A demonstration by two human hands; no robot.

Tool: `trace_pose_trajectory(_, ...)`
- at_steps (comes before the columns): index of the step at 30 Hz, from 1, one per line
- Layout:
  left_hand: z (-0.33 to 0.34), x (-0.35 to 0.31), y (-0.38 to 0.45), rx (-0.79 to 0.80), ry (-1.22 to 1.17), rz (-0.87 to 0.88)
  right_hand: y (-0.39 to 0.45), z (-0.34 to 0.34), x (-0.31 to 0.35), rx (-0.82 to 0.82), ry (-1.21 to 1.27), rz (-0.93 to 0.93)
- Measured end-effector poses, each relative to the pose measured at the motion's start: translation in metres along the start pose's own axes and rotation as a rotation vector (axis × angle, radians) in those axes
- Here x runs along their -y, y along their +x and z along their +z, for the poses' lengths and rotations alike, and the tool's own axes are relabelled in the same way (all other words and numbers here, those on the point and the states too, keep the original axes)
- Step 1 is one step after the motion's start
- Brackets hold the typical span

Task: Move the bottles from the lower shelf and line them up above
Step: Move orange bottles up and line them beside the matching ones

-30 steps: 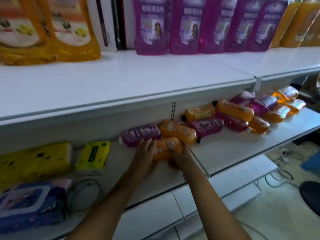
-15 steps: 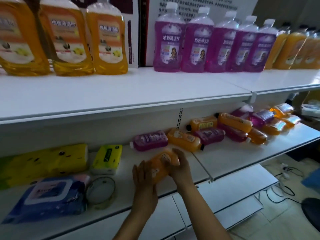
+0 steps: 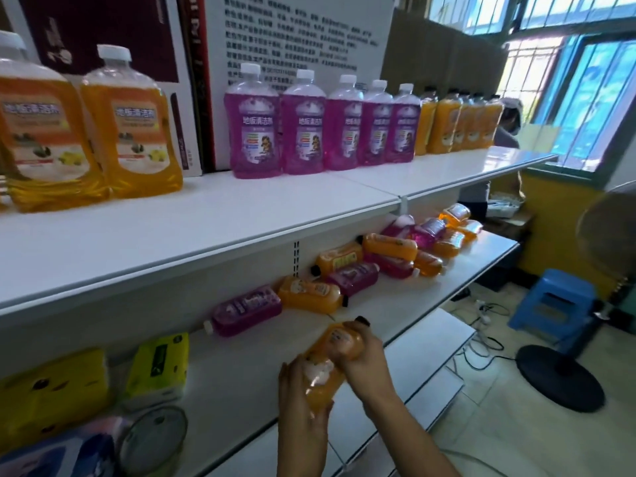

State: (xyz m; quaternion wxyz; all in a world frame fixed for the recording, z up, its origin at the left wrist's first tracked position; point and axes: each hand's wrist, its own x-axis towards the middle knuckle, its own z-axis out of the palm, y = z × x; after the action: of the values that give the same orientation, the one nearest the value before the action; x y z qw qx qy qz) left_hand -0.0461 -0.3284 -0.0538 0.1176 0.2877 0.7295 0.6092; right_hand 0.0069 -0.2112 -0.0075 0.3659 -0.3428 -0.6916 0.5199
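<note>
**Holding one orange bottle in front of the lower shelf**

Gripping an orange bottle [image 3: 332, 364] with both hands, the person has it tilted in the air just in front of the lower shelf [image 3: 241, 380], its dark cap pointing up and away. The left hand [image 3: 303, 413] cups the bottle's lower end from beneath, fingers and thumb curled round it. The right hand [image 3: 366, 364] wraps the upper part near the neck, fingers curled over the far side.

On the lower shelf behind the hands, more bottles lie on their sides: a purple bottle [image 3: 246, 309] with a white cap nearest, an orange bottle with a cartoon label [image 3: 309, 294] touching its right end, then a loose heap of orange and purple bottles [image 3: 406, 249] running off to the right. At the left of that shelf sit yellow tissue packs [image 3: 51, 390], a green-yellow tissue pack [image 3: 158, 363], a round clear lid [image 3: 155, 438] and a blue wipes pack [image 3: 58, 452].

On the upper shelf [image 3: 241, 215] bottles stand upright in a row: two large orange floor-cleaner bottles [image 3: 86, 132] at the left, five purple floor-cleaner bottles [image 3: 320, 129] in the middle, and several small orange bottles [image 3: 457, 125] further right. A blue stool [image 3: 554, 304] and a fan's round base [image 3: 559, 376] stand on the floor to the right.
</note>
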Motion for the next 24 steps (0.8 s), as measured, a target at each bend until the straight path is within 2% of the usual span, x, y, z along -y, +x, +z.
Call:
trace_pose_trajectory(3, 0.012, -0.016, -0.003, 0.086, 0.013, 0.186, 0.001, -0.035, 0.007, -0.052, 0.098, 0.034)
trace_pose_trajectory(6, 0.020, -0.036, 0.003, 0.210, 0.046, 0.307, 0.002, -0.073, 0.021, -0.066, 0.139, -0.016)
trace_pose_trajectory(10, 0.038, -0.076, 0.021, 0.530, -0.170, 0.228, 0.010, -0.127, 0.051, -0.041, 0.112, -0.096)
trace_pose_trajectory(14, 0.074, -0.114, 0.047, 0.737, -0.365, 0.174, 0.028, -0.176, 0.079, -0.068, 0.034, -0.198)
trace_pose_trajectory(19, 0.133, -0.153, 0.070, 0.827, -0.449, 0.266, 0.054, -0.231, 0.100, -0.114, 0.032, -0.268)
trace_pose_trajectory(24, 0.196, -0.183, 0.083, 0.810, -0.522, 0.304, 0.086, -0.279, 0.110, -0.183, 0.093, -0.341)
